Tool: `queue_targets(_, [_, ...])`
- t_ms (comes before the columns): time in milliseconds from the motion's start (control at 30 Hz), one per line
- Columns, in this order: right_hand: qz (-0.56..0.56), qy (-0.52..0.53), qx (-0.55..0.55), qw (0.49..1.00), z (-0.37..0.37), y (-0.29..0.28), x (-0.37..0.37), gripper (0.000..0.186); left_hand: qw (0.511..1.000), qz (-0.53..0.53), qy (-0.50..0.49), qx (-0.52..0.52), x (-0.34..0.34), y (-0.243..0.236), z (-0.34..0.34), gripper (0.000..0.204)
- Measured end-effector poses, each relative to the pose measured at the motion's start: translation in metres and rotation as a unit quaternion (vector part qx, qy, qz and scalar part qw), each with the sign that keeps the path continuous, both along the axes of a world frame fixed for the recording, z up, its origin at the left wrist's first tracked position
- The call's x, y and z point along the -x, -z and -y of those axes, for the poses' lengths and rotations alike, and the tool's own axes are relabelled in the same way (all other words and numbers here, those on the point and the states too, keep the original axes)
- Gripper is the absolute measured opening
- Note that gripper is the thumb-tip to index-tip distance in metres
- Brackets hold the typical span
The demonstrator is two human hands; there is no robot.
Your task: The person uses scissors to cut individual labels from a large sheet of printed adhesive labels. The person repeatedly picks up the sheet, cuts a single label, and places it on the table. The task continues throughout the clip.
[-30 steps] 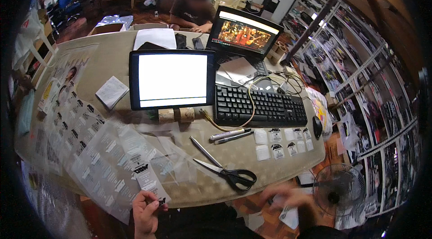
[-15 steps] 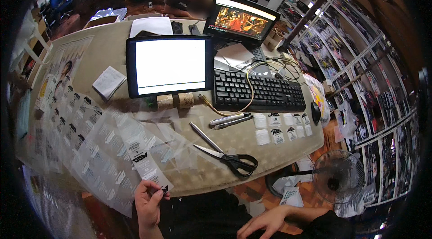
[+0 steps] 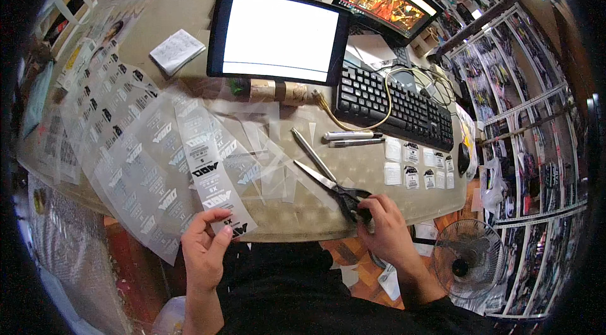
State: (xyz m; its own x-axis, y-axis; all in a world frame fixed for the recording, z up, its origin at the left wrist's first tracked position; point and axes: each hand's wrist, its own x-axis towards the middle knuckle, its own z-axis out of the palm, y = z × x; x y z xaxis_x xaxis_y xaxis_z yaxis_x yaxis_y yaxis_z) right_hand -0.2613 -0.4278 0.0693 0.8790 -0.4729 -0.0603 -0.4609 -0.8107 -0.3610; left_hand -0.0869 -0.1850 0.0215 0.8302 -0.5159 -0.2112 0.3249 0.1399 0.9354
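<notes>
My left hand pinches the near end of a translucent strip printed with black and white labels. The strip runs away from me over larger clear printed sheets spread on the left of the table. At the table's front edge, my right hand has its fingers curled on the black handles of a pair of scissors. The scissors lie on the tabletop with the blades pointing to the far left. Part of the handle loops is hidden behind my fingers.
Beyond the scissors lie a silver pen and two more pens. Small cut label pieces sit in rows at the right. A tablet-like screen, a keyboard and a laptop stand behind. A fan is on the floor.
My right hand has come up from my lap to the scissors' handles. The left hand still pinches the strip. The view has tilted down, and the table appears turned.
</notes>
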Motion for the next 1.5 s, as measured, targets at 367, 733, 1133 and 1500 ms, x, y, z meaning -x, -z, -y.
queue_targets(367, [-0.106, 0.052, -0.081, 0.990, 0.012, 0.002, -0.023, 0.026, 0.999, -0.027, 0.034, 0.023, -0.004, 0.005, -0.007, 0.031])
queue_targets(733, [0.186, 0.207, -0.523, 0.805, -0.024, 0.046, 0.010, 0.040, 0.995, -0.049, 0.060, 0.058, -0.002, 0.006, -0.003, 0.034])
queue_targets(1133, [0.208, 0.169, -0.554, 0.788, -0.038, 0.037, -0.006, 0.081, 0.998, -0.030, 0.030, 0.041, 0.003, 0.014, 0.005, 0.035])
queue_targets(1500, [-0.056, 0.021, -0.688, 0.723, -0.087, 0.029, 0.017, 0.099, 1.000, -0.012, 0.018, 0.022, 0.003, 0.008, 0.010, 0.037])
